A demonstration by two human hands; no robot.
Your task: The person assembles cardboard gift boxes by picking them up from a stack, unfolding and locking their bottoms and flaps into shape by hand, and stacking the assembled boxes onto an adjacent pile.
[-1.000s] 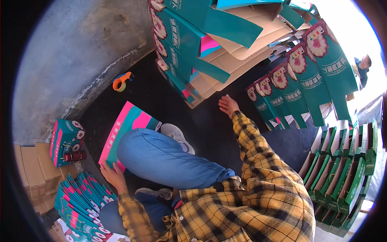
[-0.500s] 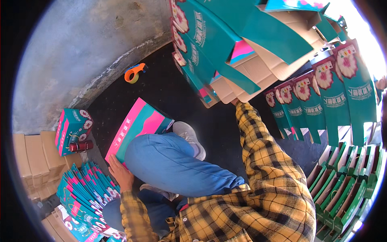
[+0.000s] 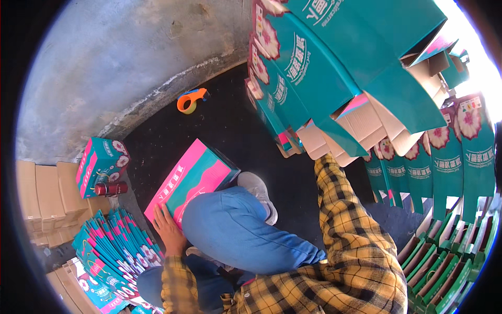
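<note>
My left hand grips the near lower corner of a pink and teal carton that leans on the dark floor against my bent knee in blue trousers. My right arm, in a yellow checked sleeve, stretches up to a leaning stack of teal cartons with brown flaps. The right hand itself is hidden behind the lowest flaps of that stack.
An orange tape dispenser lies by the concrete wall. A teal box with a red bottle sits left, beside brown cardboard. Flat teal cartons fan out lower left. Upright teal cartons and green ones fill the right.
My right hand, visible on the floor a second ago, has reached up under the carton stack and gone out of sight. The view has closed in. My left hand stays on the pink carton.
</note>
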